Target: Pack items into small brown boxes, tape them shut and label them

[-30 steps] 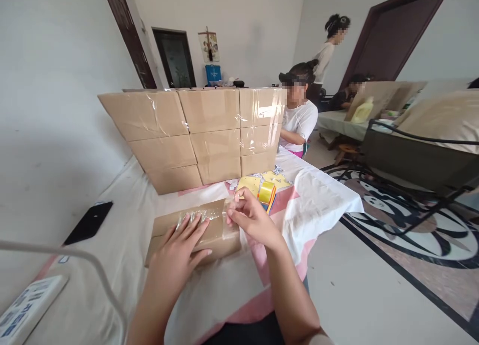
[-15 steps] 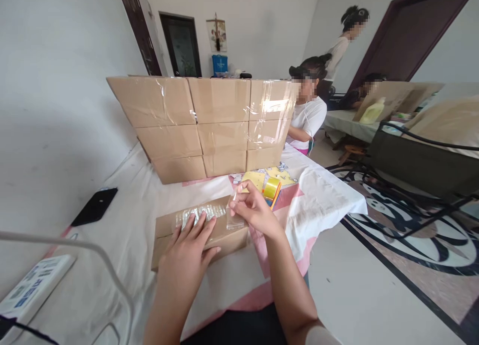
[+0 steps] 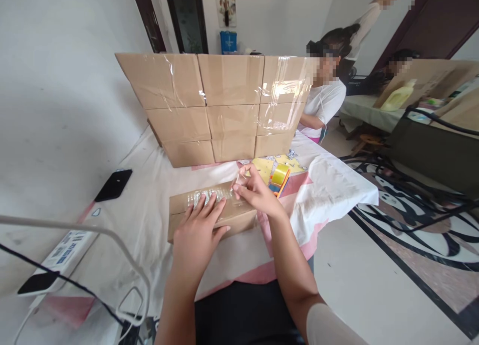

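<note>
- Left hand [image 3: 196,233]: we lay it palm down on a cardboard box [image 3: 239,224], its fingers spread and released, resting across the top face, with the thumb along the near edge
- Right hand [image 3: 256,189]: we bend its fingers in a pinch, grasping a strip of clear tape [image 3: 240,179] above the right part of the same box
- Box under our hands: it lies flat on the desk [image 3: 337,185], directly before us, long side toward us; shiny tape shows on its top, beside the left fingertips
- Tape dispenser [image 3: 280,178]: we find it just beyond the right hand, a yellow roll in an orange and blue holder
- Stack of boxes [image 3: 232,120]: behind our box, three rows of three faces, their fronts glossy with clear tape
- Cloth [image 3: 258,272]: white with pink patches, covering the desk and hanging over its right edge
- Left side: we note a black phone [image 3: 114,184] on the cloth, and nearer us a white power strip [image 3: 65,253]
- Far right of the stack: a person in a white top [image 3: 327,108], one forearm partly hidden by the boxes
</note>
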Demonstrator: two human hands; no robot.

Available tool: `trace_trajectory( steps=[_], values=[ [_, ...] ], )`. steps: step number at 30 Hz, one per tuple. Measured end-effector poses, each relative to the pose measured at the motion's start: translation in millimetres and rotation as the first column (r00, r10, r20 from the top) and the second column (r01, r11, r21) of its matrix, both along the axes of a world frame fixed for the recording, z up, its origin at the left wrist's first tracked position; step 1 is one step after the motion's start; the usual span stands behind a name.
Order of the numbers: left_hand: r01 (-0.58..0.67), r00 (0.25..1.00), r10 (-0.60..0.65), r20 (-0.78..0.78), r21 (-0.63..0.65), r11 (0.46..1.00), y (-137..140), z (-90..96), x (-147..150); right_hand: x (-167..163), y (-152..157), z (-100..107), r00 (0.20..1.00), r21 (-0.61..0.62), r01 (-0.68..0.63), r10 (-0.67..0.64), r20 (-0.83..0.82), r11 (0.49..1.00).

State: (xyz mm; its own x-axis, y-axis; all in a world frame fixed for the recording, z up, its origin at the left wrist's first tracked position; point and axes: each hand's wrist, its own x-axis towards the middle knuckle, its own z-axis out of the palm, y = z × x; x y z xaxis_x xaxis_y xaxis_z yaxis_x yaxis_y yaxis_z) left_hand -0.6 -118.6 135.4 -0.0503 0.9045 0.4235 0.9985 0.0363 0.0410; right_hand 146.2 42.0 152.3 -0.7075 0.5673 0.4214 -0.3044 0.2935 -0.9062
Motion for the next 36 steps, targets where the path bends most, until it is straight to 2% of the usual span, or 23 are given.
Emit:
trace_trajectory(
  steps=[4,10,15,17,19,22,30,36],
  values=[
    [0.007,1.000,-0.007,-0.001,0.010,1.000,1.1,0.5,0.3,-8.8,4.2,-0.8,0.998,0.100,-0.010,0.004,0.060,0.995],
    [0.010,1.000,-0.010,0.014,0.033,0.999,0.9,0.2,0.7,-4.8,0.4,8.1,0.987,0.144,-0.103,0.082,0.141,0.984],
    [-0.095,0.989,0.088,0.121,0.055,0.994,-0.4,-2.4,1.6,-5.0,-2.4,9.3,0.975,0.195,-0.113,0.070,0.212,0.974],
    [-0.070,0.991,0.058,0.121,0.093,0.993,-1.6,-3.3,1.0,-6.5,-1.9,7.6,0.972,0.197,-0.109,0.063,0.227,0.974],
    [0.013,0.995,-0.026,0.100,0.136,0.991,-3.2,-2.8,0.0,-7.4,-1.3,5.8,0.970,0.205,-0.099,0.048,0.240,0.974],
    [0.095,0.993,-0.103,0.054,0.131,0.987,-5.3,0.2,-1.4,-7.4,-0.8,4.2,0.968,0.216,-0.088,0.032,0.248,0.972],
    [0.083,0.996,-0.084,0.014,0.073,0.994,-5.7,4.1,-0.6,-8.9,0.7,6.5,0.973,0.236,-0.109,0.054,0.225,0.966],
    [0.078,0.991,-0.084,0.105,0.066,0.995,-5.5,7.8,0.5,-7.7,-1.9,9.8,0.964,0.291,-0.082,0.002,0.266,0.953]
  ],
)
